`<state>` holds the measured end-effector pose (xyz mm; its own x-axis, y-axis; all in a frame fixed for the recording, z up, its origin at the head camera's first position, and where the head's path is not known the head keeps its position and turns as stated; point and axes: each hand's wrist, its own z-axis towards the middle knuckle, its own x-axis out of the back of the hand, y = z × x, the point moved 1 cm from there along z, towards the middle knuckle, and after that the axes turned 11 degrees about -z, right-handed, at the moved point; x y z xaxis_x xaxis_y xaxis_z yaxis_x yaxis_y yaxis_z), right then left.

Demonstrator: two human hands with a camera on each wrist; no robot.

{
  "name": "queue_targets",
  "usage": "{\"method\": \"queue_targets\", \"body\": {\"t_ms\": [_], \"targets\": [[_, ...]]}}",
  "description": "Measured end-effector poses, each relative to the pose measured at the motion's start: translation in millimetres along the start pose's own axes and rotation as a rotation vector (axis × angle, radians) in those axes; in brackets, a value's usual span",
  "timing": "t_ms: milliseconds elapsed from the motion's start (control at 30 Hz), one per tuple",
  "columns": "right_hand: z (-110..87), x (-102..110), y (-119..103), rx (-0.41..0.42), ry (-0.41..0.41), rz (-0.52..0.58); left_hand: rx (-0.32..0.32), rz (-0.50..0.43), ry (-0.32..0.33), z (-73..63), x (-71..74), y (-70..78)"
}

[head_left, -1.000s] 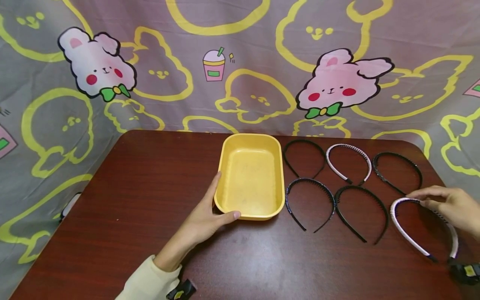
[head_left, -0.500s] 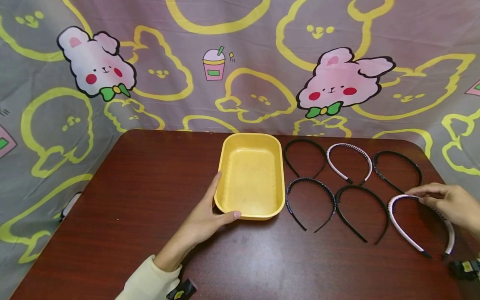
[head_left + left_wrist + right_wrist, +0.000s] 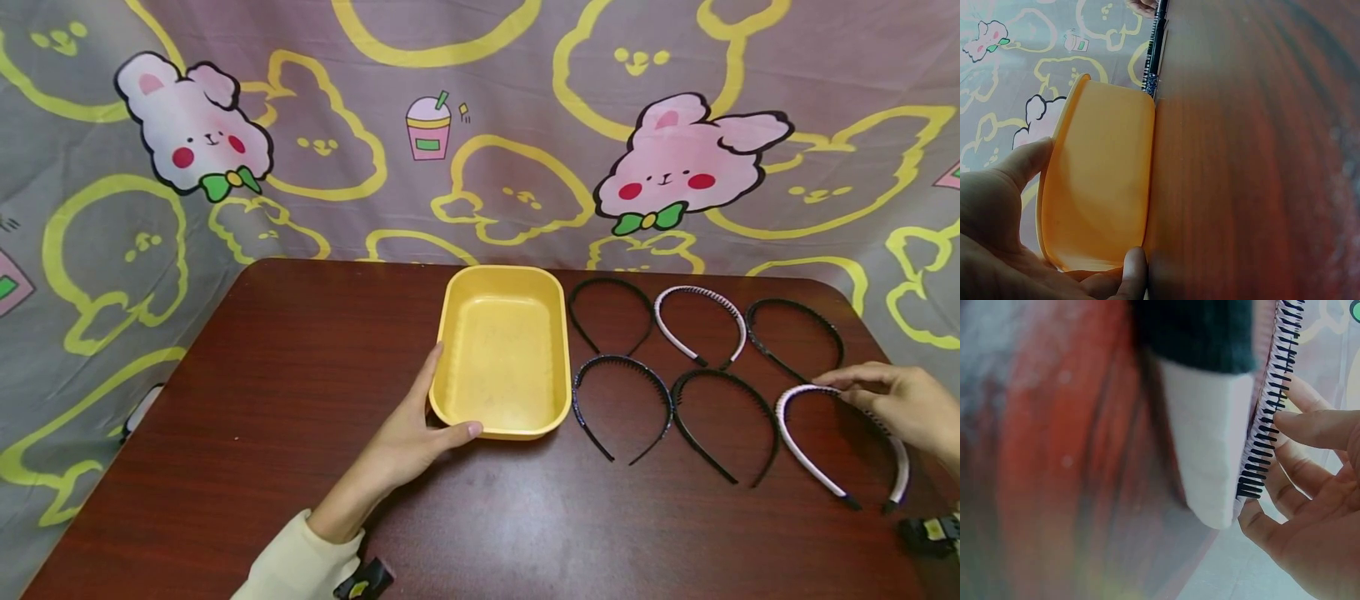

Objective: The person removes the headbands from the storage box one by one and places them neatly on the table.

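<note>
My left hand [image 3: 408, 433] grips the near left corner of a yellow plastic tray [image 3: 501, 362], its thumb on the front rim and the fingers along the left wall. In the left wrist view the thumb lies at the rim and fingertips reach low on the side wall. At the right end of the table, my right hand [image 3: 900, 408] pinches the top of a pale pink headband [image 3: 806, 454], whose dark-tipped ends face me. The right wrist view shows the thumb against the black comb teeth [image 3: 1263, 440] along its inner edge, with the fingers behind.
Several headbands lie between tray and right hand: a pale pink one [image 3: 675, 337], a dark blue glittery one [image 3: 588, 433], black ones [image 3: 701, 454] and a dark one [image 3: 780, 367] near the right edge. A patterned curtain [image 3: 517, 100] hangs behind the dark red table [image 3: 300, 350].
The right hand and the pale pink headband have shifted slightly away from me, into line with the front row. The left hand and the tray have stayed in place.
</note>
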<state>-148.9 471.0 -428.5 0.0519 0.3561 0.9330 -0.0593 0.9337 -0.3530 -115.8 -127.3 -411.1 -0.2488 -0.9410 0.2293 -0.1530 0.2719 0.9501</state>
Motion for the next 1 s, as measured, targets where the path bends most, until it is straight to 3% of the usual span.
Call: {"method": "queue_targets", "body": {"t_ms": [567, 1000], "targets": [[-1.2, 0.4, 4.3, -0.003, 0.026, -0.038, -0.002, -0.014, -0.017, 2.3, -1.5, 0.1], [1.5, 10.3, -9.1, -0.042, 0.050, -0.074, -0.003, -0.008, -0.020, 2.4, 0.0, -1.4]]}}
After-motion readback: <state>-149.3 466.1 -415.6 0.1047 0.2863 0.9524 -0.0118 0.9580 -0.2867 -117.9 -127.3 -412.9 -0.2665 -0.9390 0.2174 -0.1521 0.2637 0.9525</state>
